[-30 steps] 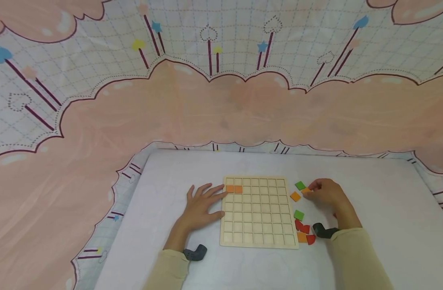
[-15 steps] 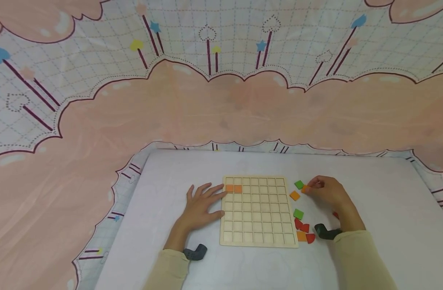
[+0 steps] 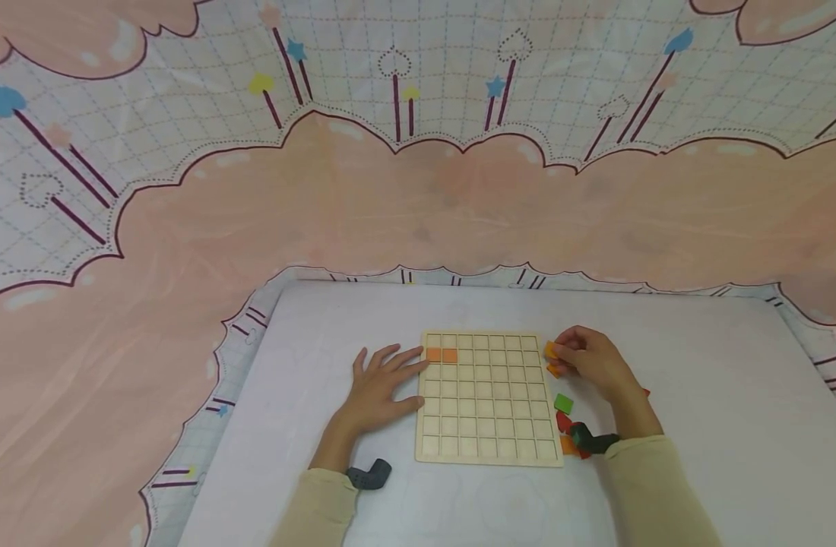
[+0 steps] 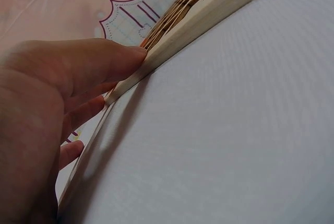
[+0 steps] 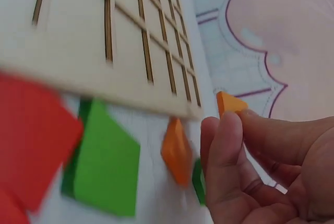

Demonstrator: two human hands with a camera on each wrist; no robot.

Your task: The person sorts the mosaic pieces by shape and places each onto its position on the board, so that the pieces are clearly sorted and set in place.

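A pale wooden grid board (image 3: 489, 403) lies on the white table, with two orange square tiles (image 3: 449, 355) side by side in its second row from the far edge, at the left. Along the board's left edge rests my left hand (image 3: 384, 391), fingers spread; in the left wrist view the thumb (image 4: 112, 62) touches the board's side. My right hand (image 3: 589, 361) pinches a small orange tile (image 5: 228, 102) between thumb and fingers, raised beside the far right corner of the board. Under that hand another orange tile (image 5: 176, 151) lies on the table, and a green tile (image 5: 198, 179) is mostly hidden.
Nearer me, right of the board, lie a green tile (image 3: 564, 403), red pieces (image 3: 564, 422) and an orange tile (image 3: 568, 445), partly covered by the right wrist camera (image 3: 589, 438). A bit of red (image 3: 647, 393) shows beyond the right wrist. Patterned cloth (image 3: 418, 205) hangs behind the table.
My right hand has moved left toward the board with the pinched orange tile, now covering the far green tile in the head view. The left hand has stayed put.
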